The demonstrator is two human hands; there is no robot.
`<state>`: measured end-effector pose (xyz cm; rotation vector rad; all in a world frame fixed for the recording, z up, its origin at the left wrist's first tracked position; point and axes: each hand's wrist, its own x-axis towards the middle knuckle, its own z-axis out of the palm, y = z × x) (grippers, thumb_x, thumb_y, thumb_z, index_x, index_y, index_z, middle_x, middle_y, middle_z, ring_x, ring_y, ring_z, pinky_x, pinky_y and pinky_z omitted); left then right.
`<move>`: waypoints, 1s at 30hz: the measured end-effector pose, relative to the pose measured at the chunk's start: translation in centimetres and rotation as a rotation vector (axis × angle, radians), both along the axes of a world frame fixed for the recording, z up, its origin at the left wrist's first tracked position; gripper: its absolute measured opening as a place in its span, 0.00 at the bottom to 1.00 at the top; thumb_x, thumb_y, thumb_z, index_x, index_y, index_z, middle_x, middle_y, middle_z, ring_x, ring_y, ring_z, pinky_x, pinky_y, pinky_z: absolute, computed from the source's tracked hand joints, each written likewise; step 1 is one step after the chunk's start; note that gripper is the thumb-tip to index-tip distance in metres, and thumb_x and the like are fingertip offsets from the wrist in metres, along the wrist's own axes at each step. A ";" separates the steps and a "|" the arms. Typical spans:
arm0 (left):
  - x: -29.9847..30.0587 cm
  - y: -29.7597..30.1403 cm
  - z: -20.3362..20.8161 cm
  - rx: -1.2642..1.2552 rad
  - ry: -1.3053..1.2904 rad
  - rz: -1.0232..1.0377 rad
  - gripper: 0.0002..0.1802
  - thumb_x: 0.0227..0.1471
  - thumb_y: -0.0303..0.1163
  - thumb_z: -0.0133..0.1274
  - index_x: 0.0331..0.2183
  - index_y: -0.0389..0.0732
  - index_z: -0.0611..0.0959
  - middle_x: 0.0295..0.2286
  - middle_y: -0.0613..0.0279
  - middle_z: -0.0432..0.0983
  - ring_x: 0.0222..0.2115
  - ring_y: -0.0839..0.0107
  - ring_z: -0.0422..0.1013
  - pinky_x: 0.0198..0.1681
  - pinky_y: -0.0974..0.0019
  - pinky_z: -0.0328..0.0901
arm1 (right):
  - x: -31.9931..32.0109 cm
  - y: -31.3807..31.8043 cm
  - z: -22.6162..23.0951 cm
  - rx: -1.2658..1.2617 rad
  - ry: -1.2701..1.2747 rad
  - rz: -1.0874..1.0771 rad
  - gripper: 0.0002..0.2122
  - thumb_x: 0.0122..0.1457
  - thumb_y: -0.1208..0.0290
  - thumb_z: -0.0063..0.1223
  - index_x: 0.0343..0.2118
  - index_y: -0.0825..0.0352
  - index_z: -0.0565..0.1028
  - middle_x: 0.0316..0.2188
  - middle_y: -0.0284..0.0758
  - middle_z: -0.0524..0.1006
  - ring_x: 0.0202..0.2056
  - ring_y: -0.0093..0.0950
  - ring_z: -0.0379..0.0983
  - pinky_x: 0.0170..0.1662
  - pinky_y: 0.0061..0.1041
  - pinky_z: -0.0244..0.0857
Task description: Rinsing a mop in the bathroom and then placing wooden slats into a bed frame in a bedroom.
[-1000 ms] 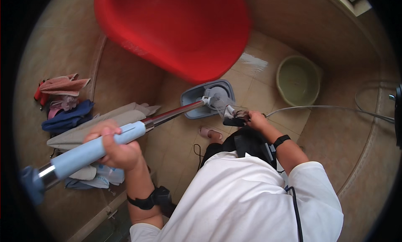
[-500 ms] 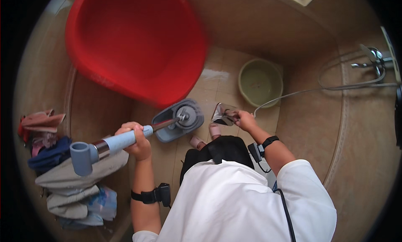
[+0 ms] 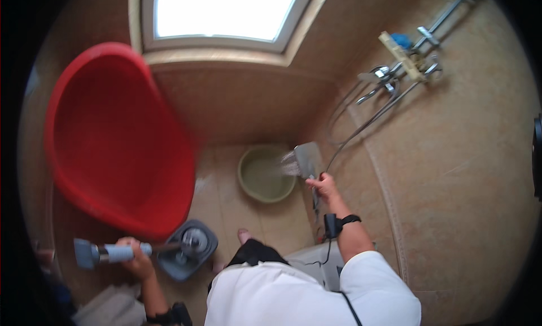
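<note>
My left hand [image 3: 137, 261] is wrapped round the light blue handle of a mop [image 3: 117, 253]. The mop's metal pole slants down into a grey mop bucket [image 3: 178, 272] on the tiled floor. In my right hand [image 3: 326, 186] is a flat, square-cornered shower head [image 3: 308, 158], its grey hose trailing to the wall on the right. Water [image 3: 289, 165] sprays from its face toward the pale green basin [image 3: 263, 195], which stands just left of it. The mop's lower end is partly hidden within the bucket.
A big red tub [image 3: 121, 142] leans at the left, close above the mop bucket. Chrome shower fittings [image 3: 384, 75] and a shelf [image 3: 402, 56] stick out from the right wall. A pale fixture [image 3: 315, 257] stands beside me; cloths [image 3: 110, 308] lie lower left.
My view has swung up and right, bringing the window and shower fittings in. My right hand has raised the shower head beside the basin, and spray now shows. My left hand still holds the mop.
</note>
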<state>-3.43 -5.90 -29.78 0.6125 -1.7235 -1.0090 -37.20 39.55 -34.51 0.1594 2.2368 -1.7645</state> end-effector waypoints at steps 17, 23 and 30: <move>-5.4 7.5 3.8 -0.088 0.017 0.333 0.09 0.43 0.30 0.49 0.20 0.35 0.72 0.16 0.57 0.67 0.15 0.67 0.62 0.19 0.66 0.63 | -29.5 6.1 13.1 0.067 0.579 -0.083 0.26 0.31 0.82 0.57 0.34 0.73 0.54 0.19 0.35 0.64 0.15 0.25 0.66 0.14 0.24 0.63; -8.9 11.3 4.3 -0.160 0.010 0.350 0.03 0.41 0.25 0.47 0.21 0.35 0.72 0.17 0.58 0.67 0.16 0.69 0.62 0.19 0.68 0.62 | -42.5 9.8 14.0 0.480 0.864 -0.220 0.25 0.27 0.74 0.59 0.32 0.73 0.60 0.20 0.35 0.65 0.23 0.30 0.66 0.27 0.27 0.63; -7.7 11.5 3.9 -0.090 0.029 0.514 0.10 0.43 0.32 0.49 0.19 0.35 0.70 0.15 0.60 0.64 0.16 0.68 0.60 0.18 0.69 0.61 | -45.7 7.7 14.1 0.563 0.741 -0.186 0.27 0.24 0.66 0.58 0.30 0.75 0.63 0.31 0.48 0.65 0.37 0.43 0.62 0.42 0.33 0.57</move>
